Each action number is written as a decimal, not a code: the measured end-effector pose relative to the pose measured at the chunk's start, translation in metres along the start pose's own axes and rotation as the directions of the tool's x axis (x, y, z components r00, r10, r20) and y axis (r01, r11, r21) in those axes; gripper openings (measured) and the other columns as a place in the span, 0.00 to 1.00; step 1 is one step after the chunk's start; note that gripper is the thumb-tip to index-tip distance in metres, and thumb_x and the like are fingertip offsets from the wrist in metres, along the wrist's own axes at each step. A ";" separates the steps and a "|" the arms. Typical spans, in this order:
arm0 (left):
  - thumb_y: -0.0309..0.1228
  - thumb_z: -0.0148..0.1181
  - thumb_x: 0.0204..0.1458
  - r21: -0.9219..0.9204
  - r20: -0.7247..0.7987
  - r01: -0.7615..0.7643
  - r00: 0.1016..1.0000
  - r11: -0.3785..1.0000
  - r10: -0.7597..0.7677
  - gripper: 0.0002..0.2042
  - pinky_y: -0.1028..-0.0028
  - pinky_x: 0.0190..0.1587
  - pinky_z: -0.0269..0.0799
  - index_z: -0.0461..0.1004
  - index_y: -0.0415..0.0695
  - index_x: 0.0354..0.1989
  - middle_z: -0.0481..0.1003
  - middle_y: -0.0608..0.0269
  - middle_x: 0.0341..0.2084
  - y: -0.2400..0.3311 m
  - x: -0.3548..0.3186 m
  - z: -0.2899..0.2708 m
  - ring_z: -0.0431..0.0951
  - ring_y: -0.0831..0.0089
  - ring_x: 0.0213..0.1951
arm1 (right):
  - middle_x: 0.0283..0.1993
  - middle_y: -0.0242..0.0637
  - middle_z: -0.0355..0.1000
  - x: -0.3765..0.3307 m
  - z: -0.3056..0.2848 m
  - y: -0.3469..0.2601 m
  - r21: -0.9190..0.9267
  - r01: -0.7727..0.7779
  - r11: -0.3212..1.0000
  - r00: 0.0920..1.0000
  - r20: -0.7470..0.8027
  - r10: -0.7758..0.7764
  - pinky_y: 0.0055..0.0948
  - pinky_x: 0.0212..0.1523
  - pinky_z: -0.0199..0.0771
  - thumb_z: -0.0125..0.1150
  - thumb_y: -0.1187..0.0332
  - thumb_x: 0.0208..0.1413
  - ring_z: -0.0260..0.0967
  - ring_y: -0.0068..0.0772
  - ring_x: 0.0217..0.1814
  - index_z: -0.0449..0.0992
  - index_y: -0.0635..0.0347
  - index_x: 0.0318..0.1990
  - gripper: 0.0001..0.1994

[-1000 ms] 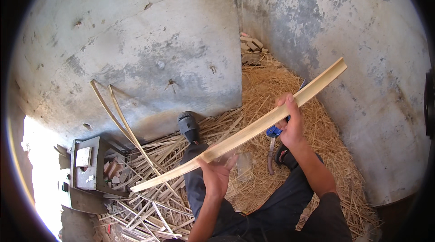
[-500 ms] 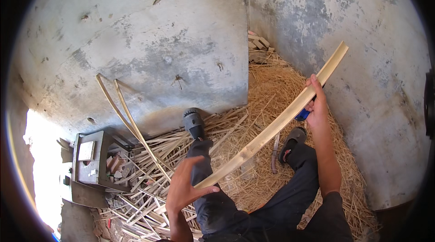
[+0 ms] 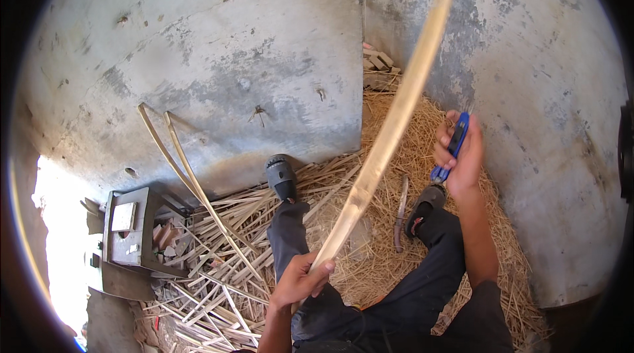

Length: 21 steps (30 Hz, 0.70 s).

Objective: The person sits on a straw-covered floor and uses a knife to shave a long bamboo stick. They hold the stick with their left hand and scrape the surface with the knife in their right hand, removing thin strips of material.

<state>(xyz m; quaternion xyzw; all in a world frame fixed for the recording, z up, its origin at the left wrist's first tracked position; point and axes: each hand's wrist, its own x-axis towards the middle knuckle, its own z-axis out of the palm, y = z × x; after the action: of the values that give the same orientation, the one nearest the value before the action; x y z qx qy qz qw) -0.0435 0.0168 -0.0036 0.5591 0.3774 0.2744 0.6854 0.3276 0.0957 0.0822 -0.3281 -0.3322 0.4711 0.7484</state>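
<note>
The left hand's [image 3: 300,280] grip is closing around the lower end of a long pale bamboo strip [image 3: 389,132], while the right hand's [image 3: 459,155] grip is wrapping a blue-handled tool [image 3: 452,148].

The strip is rising from the left hand, low in the middle of the view above the person's lap, and is pointing up and to the right; its long axis is running steeply on a diagonal, with the far tip standing in front of the grey concrete wall [image 3: 218,56] near the corner. The right hand is hovering just to the right of the strip, apart from it, with the tool lying along the palm. Below, both dark-trousered legs are stretching over straw [image 3: 422,122] and a heap of split slats [image 3: 218,274]. Two thin curved strips [image 3: 178,161] are leaning against the wall, and a small grey stool [image 3: 129,234] is standing at the left.
</note>
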 end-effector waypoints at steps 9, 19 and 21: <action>0.40 0.58 0.73 -0.089 -0.116 -0.105 0.989 0.990 0.094 0.15 0.78 0.20 0.62 0.75 0.37 0.42 0.69 0.71 0.16 0.008 0.009 0.012 0.67 0.84 0.16 | 0.32 0.36 0.74 -0.054 0.010 0.051 -0.645 0.514 0.565 0.833 0.532 -0.151 0.28 0.28 0.70 0.59 0.49 0.71 0.72 0.26 0.28 0.73 0.62 0.50 0.21; 0.36 0.66 0.68 -0.040 -0.053 -0.086 0.995 0.995 0.084 0.13 0.78 0.21 0.69 0.77 0.37 0.39 0.73 0.69 0.16 0.012 0.014 0.019 0.74 0.81 0.17 | 0.34 0.41 0.77 -0.066 0.019 0.055 -0.572 0.703 0.422 0.681 0.713 -0.169 0.31 0.32 0.77 0.72 0.54 0.65 0.78 0.36 0.31 0.80 0.63 0.43 0.18; 0.35 0.67 0.67 0.015 -0.069 -0.072 0.995 0.997 0.073 0.13 0.77 0.21 0.69 0.77 0.36 0.38 0.74 0.69 0.16 0.015 0.013 0.021 0.74 0.82 0.18 | 0.33 0.40 0.77 -0.064 0.019 0.052 -0.572 0.678 0.461 0.707 0.679 -0.196 0.29 0.31 0.75 0.72 0.55 0.65 0.78 0.34 0.30 0.80 0.64 0.45 0.18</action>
<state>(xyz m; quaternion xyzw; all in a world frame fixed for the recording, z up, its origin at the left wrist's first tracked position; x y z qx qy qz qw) -0.0179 0.0191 0.0105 0.5670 0.3820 0.3159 0.6579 0.2655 0.0577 0.0392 -0.3803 -0.7698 0.1217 0.4980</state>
